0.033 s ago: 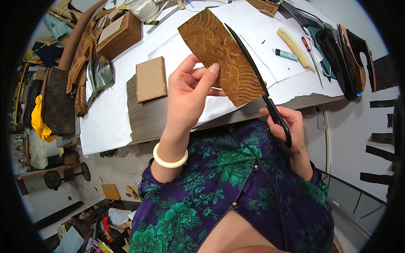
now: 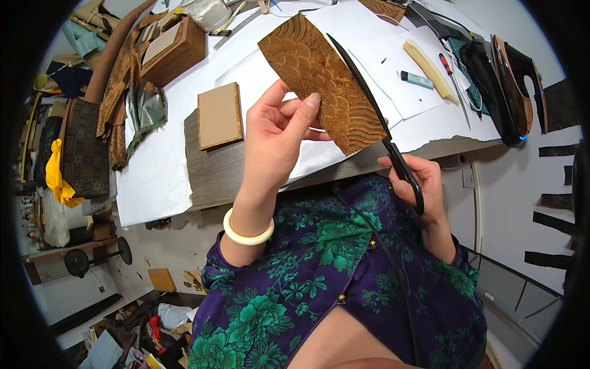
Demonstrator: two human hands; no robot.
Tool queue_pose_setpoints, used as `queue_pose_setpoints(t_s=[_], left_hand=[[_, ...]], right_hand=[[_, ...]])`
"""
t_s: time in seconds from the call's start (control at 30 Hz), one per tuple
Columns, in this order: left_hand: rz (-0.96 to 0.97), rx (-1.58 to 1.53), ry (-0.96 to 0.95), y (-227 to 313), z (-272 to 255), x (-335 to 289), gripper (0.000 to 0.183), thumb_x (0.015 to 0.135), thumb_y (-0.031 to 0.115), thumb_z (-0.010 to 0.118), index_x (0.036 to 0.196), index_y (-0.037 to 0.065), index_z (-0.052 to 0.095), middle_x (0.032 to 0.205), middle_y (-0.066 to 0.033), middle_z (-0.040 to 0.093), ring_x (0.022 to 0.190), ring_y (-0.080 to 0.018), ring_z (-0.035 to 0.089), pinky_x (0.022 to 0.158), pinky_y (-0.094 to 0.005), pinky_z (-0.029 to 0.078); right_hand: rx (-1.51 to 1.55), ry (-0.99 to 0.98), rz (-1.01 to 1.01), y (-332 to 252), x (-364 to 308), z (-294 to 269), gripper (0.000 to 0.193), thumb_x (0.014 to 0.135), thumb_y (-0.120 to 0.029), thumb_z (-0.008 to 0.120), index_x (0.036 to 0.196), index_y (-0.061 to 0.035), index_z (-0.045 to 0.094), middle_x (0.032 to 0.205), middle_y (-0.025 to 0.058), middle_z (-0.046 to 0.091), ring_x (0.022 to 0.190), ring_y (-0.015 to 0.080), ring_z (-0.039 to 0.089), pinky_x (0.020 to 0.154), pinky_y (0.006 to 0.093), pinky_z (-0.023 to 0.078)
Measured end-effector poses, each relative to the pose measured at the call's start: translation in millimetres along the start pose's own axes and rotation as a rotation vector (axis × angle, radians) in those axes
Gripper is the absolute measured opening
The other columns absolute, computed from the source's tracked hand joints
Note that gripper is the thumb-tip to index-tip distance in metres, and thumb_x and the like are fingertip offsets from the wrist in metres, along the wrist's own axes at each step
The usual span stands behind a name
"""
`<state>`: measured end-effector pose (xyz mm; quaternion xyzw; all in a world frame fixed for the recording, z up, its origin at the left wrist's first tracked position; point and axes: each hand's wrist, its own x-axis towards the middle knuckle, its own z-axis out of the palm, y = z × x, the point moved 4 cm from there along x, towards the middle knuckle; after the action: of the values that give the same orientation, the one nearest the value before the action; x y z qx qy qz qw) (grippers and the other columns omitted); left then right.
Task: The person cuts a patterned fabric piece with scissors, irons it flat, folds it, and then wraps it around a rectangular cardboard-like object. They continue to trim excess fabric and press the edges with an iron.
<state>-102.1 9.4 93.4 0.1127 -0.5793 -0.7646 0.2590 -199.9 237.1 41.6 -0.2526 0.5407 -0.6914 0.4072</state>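
A rectangular piece of brown-and-gold patterned fabric [image 2: 329, 83] is pinched between the thumb and fingers of my left hand [image 2: 279, 126], held up at a tilt above the table. My right hand [image 2: 424, 184] has its fingers through the handles of black scissors [image 2: 402, 163]. Their long dark blade runs along the fabric's right edge; whether the blades are apart is hard to make out. Left of my left hand, a tan board with a brown patterned edge [image 2: 219, 117] lies flat on the table.
White paper [image 2: 147, 190] covers much of the grey wooden table [image 2: 215, 172]. At right lie a teal tube [image 2: 416, 80], a cream curved piece [image 2: 430, 71] and a red-handled screwdriver [image 2: 452, 74]. A brown box [image 2: 178, 55] and draped cloth [image 2: 147, 107] stand at left.
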Motion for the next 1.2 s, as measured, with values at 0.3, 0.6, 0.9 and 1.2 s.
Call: queue_pose_setpoints(t_s=[0.3, 0.6, 0.9, 1.2], left_hand=[[-0.012, -0.009, 0.005, 0, -3, 0, 0.029, 0.101, 0.01, 0.061, 0.127, -0.002, 0.057, 0.091, -0.0079, 0.074, 0.077, -0.0118, 0.07, 0.064, -0.028, 0.062], [-0.054, 0.015, -0.041, -5, 2, -4, 0.03, 0.1, 0.009, 0.061, 0.128, -0.003, 0.057, 0.089, -0.0073, 0.074, 0.075, -0.0097, 0.069, 0.064, -0.0275, 0.062], [-0.079, 0.03, -0.081, -9, 11, -7, 0.031, 0.101, 0.007, 0.059, 0.13, -0.004, 0.055, 0.09, -0.0093, 0.074, 0.078, -0.0116, 0.07, 0.066, -0.0268, 0.062], [-0.095, -0.028, 0.159, -23, -44, 6, 0.014, 0.099, 0.012, 0.062, 0.111, 0.004, 0.062, 0.081, -0.0012, 0.068, 0.07, -0.0096, 0.065, 0.066, -0.0266, 0.059]], right_hand=[[-0.056, 0.045, -0.001, 6, -3, -4, 0.042, 0.086, -0.004, 0.08, 0.122, 0.0102, 0.065, 0.08, -0.0037, 0.063, 0.066, -0.0006, 0.053, 0.058, 0.0148, 0.041], [0.049, -0.02, -0.035, 3, 0, -4, 0.044, 0.087, -0.005, 0.079, 0.123, 0.0126, 0.062, 0.078, -0.0036, 0.058, 0.067, 0.0005, 0.05, 0.059, 0.0171, 0.039], [0.02, 0.061, -0.012, 5, 1, -2, 0.039, 0.087, -0.002, 0.078, 0.121, 0.0106, 0.064, 0.083, -0.0047, 0.06, 0.069, -0.0007, 0.051, 0.059, 0.0154, 0.04], [-0.488, 0.366, -0.124, -14, 9, -57, 0.043, 0.081, -0.012, 0.085, 0.114, 0.0082, 0.067, 0.071, -0.0039, 0.06, 0.063, 0.0035, 0.054, 0.056, 0.0195, 0.042]])
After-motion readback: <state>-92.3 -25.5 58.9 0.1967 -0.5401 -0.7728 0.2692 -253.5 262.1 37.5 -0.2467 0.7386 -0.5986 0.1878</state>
